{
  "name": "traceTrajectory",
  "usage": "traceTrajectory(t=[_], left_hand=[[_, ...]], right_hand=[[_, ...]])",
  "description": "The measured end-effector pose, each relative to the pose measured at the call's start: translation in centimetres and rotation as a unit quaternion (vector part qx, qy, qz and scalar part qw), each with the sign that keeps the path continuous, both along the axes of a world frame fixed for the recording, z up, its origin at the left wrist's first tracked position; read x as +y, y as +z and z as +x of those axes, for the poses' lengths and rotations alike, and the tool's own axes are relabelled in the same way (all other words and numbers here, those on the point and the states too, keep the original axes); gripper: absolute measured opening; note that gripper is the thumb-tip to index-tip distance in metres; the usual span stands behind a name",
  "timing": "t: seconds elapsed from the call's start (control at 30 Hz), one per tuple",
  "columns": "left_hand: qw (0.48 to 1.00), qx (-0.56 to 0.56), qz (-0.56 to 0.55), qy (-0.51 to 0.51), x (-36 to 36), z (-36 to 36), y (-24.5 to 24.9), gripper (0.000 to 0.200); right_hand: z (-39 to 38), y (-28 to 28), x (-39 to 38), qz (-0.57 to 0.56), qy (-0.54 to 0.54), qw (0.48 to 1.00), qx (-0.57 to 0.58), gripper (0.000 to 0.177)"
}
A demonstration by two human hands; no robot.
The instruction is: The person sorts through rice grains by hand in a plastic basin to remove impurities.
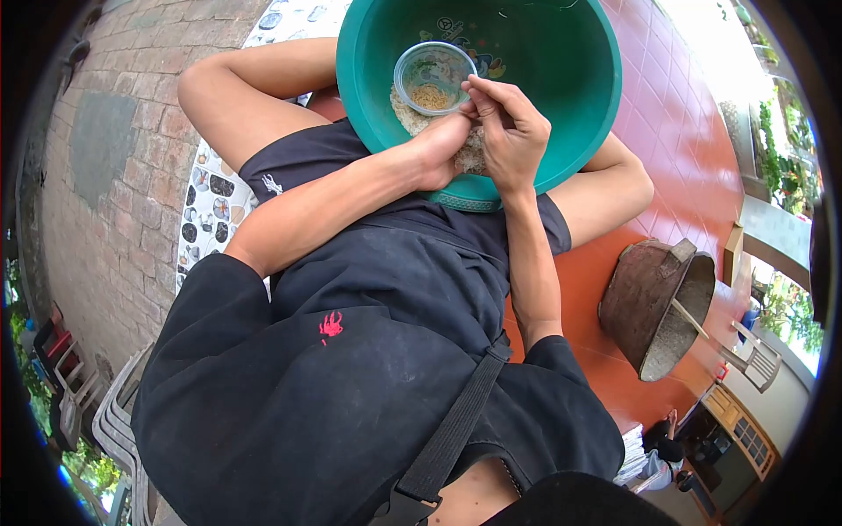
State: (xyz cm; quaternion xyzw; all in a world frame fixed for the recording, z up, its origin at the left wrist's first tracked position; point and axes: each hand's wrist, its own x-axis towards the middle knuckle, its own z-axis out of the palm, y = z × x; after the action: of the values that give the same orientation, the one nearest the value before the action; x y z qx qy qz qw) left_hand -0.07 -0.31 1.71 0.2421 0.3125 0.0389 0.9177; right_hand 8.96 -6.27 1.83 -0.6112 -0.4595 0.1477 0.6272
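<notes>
A green basin (579, 105) rests across my lap, with pale rice grains (472, 156) on its bottom near me. Inside it, a clear plastic cup (436, 54) stands on the rice and holds a little yellowish-brown grain (430, 96). My left hand (445, 145) is curled above the rice, just below the cup. Its fingertips meet those of my right hand and are partly covered by them. My right hand (516, 131) pinches thumb and forefinger together beside the cup's right edge. Whatever lies between the fingers of either hand is too small to make out.
I sit cross-legged on a red tiled floor (649, 188) beside a pebble-patterned strip (210, 210). To my right lies a tilted brown vessel (645, 302) with a stick in it. Brick paving (114, 167) and stacked chairs (123, 430) are at left. Another person (664, 438) is far at lower right.
</notes>
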Motion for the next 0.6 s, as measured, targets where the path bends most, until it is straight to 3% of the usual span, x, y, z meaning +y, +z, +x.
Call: traceTrajectory(t=[0.17, 0.23, 0.4, 0.6], left_hand=[[0.999, -0.003, -0.026, -0.047, 0.5, 0.1, -1.8, 0.029], [0.999, 0.009, -0.025, -0.039, 0.4, -0.1, -1.3, 0.028], [0.999, -0.011, -0.051, -0.016, 0.3, 0.2, -1.8, 0.031], [0.999, -0.016, -0.025, -0.044, 0.3, 0.2, -1.7, 0.038]], right_hand=[[0.7, -0.1, -2.2, 0.006, -0.085, 0.996, 0.004, 0.016], [1.2, 0.3, -3.5, -0.034, -0.124, 0.971, -0.2, 0.014], [1.7, -0.4, -5.9, -0.084, -0.031, 0.945, -0.315, 0.024], [1.1, -0.8, -6.9, -0.113, -0.063, 0.922, -0.364, 0.034]])
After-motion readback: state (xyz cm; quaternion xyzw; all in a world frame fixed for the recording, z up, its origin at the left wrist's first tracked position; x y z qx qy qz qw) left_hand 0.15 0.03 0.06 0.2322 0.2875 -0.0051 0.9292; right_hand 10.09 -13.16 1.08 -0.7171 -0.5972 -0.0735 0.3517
